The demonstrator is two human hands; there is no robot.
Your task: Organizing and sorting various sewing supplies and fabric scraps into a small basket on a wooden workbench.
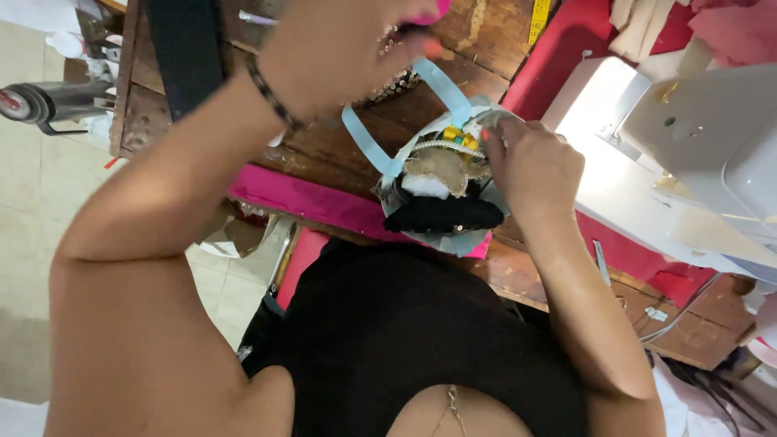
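The person's right hand [530,162] is closed in a pinch on the upper right edge of a small, lumpy patchwork piece [443,198] made of black plush, tan felt, a white fluffy patch and small yellow and green beads, ringed by crinkly silver-grey fabric. This piece sits at the near edge of a worn, scratched wooden table [340,146], just above the person's black top. A smooth, flat pale blue ribbon [443,89] loops up from the patchwork piece in a wide arc and runs towards the left hand.

The left hand [340,48] is raised well above and to the left of the patchwork piece, its fingers curled shut around something bright pink at the top of the view; what it grips is mostly hidden, so I cannot tell exactly what it is. A thin, dark beaded bracelet [271,97] circles that wrist.

A strip of bright pink cloth [299,198] lies along the table edge just left of the patchwork piece. To the right of the piece stands a smooth, white, hard-shelled sewing machine [688,154], resting on red fabric [558,57]. Above the piece, near the ribbon's loop, a patch of glittery sequinned material [396,85] lies on the wood.
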